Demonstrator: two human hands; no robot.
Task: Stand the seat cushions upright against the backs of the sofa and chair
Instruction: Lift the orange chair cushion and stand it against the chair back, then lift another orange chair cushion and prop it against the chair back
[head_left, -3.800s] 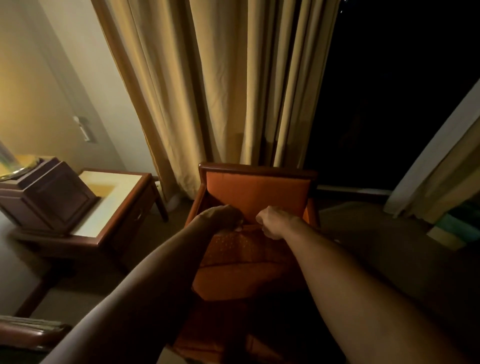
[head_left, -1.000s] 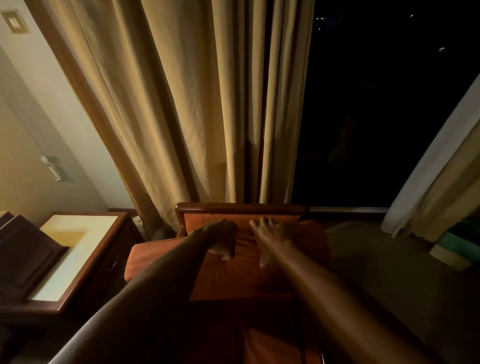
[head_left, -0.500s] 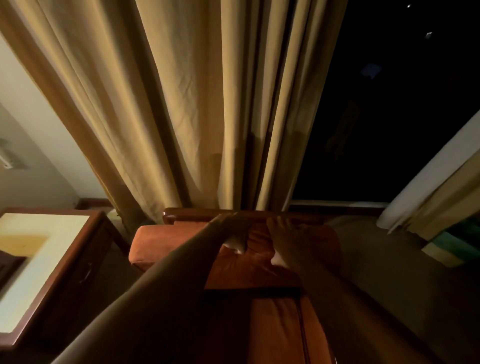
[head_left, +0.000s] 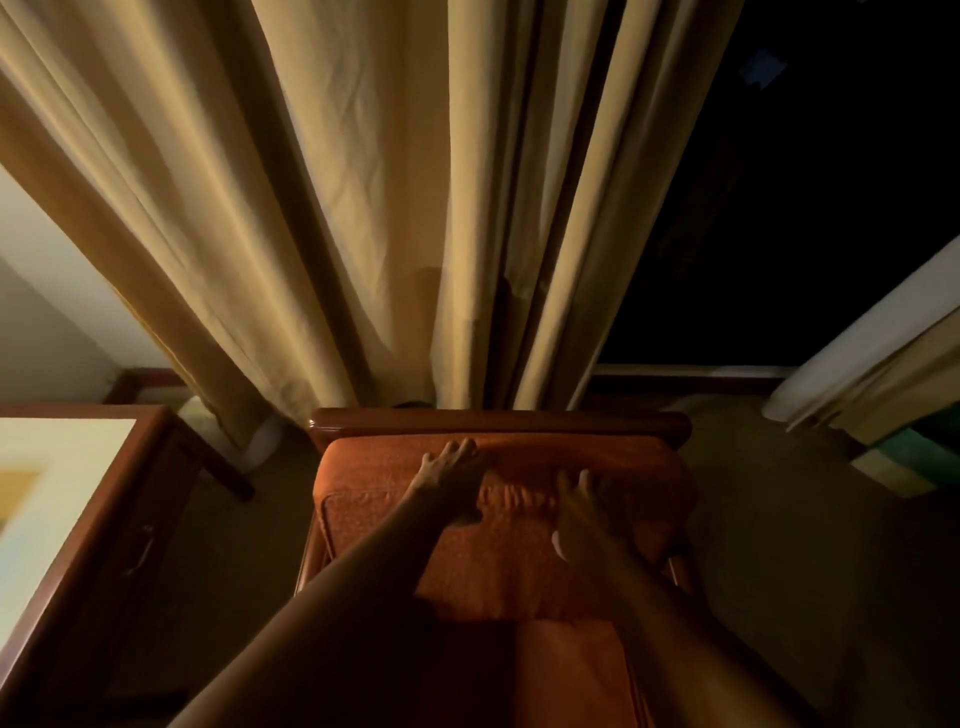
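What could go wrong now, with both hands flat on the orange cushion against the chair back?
The orange cushion looks propped against the chair's wooden back rail only by the left hand and right hand, pressing open-palmed; letting go may let it slump forward. Its top edge sits near the rail, so a hard push might tip it over into the curtain behind.

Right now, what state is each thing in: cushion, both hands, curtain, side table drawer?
Seat cushion: stood up against the chair back.
Left hand: open, flat on the cushion.
Right hand: open, flat on the cushion.
Curtain: drawn aside, dark window exposed.
Side table drawer: shut.
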